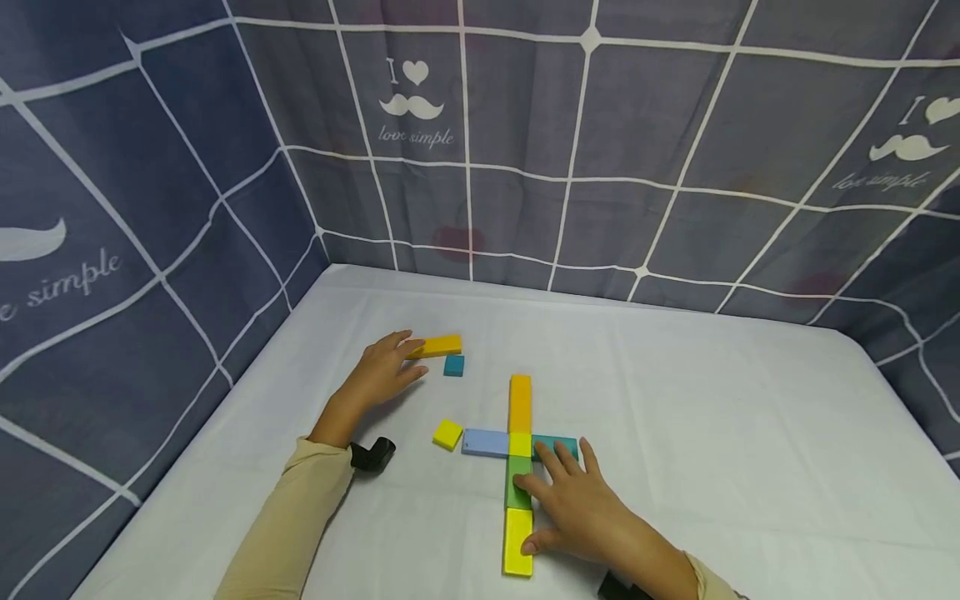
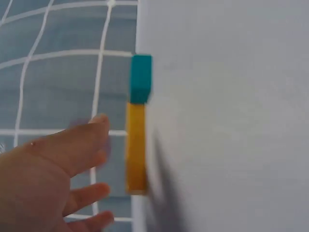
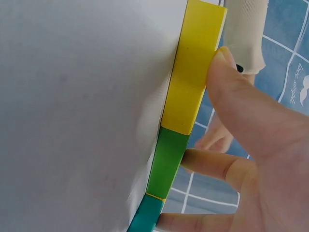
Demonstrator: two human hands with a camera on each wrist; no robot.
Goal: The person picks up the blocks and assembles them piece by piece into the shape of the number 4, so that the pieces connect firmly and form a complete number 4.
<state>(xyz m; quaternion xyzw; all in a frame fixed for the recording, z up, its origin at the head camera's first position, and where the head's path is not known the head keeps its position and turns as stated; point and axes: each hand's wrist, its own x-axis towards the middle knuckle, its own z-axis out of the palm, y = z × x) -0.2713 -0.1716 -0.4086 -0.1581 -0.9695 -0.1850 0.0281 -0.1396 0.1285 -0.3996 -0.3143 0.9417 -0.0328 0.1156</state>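
Note:
Several flat blocks form a cross: an orange block (image 1: 520, 400) at the far end, a small yellow square (image 1: 519, 444) in the middle, a blue block (image 1: 486, 442) left, a teal block (image 1: 568, 447) right, then a green block (image 1: 517, 493) and a long yellow block (image 1: 516, 550) nearest me. My right hand (image 1: 588, 512) rests on them with spread fingers: thumb at the long yellow block, others on the green and teal ones. At the upper left, my left hand (image 1: 382, 371) hovers by a loose orange block (image 2: 135, 150), thumb and fingers apart; the left wrist view shows a gap between them.
A small teal block (image 1: 453, 366) lies just nearer than the loose orange one. A yellow square block (image 1: 447, 434) sits left of the blue arm. Grey gridded curtains (image 1: 517, 108) stand along the back and sides of the white-covered table (image 1: 720, 417).

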